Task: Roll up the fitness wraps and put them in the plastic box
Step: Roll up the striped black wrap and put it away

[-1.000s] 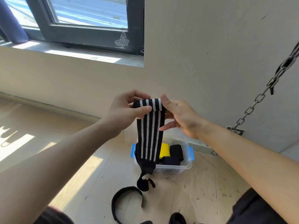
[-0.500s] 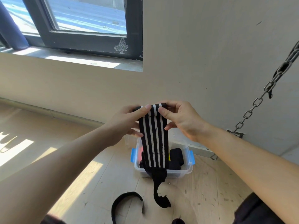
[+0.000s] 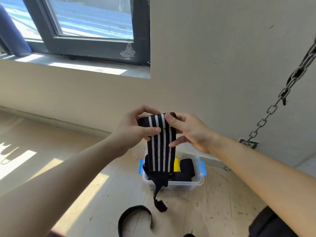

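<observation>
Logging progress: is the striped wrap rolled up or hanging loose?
Mostly loose: the striped wrap hangs down; left hand and right hand pinch its rolled top.

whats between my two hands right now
In the head view, the top end of the black fitness wrap with white stripes spans the gap; the left hand and right hand each pinch one edge.

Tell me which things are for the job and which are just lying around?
For the job: striped wrap, plastic box, yellow roll and black roll inside it, black strap on the floor.
Lying about: chain, window.
</observation>
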Available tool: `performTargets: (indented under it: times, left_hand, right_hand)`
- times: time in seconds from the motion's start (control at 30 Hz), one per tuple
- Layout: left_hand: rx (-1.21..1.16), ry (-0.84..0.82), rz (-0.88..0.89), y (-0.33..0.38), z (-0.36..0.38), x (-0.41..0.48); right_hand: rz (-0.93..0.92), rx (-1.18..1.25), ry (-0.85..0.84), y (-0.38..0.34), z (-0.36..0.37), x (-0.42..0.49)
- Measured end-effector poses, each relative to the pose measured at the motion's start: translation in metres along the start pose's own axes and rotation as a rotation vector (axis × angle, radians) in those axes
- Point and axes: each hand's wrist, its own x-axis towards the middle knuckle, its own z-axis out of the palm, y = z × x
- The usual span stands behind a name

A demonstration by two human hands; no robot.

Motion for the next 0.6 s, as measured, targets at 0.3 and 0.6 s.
performTargets:
  times: [0.3,0.6]
  left_hand:
    - [-0.065,-0.048,-0.215,0.0038,-0.0009,0.0002]
    - [-0.046,-0.068,-0.19,0.0052,-0.0005,-0.0018]
  right_hand:
    - [-0.1,0.043,0.042,0.0013,-0.0022,-0.0014]
    - [-0.145,0.07,0.016,0.0034,-0.005,-0.0014]
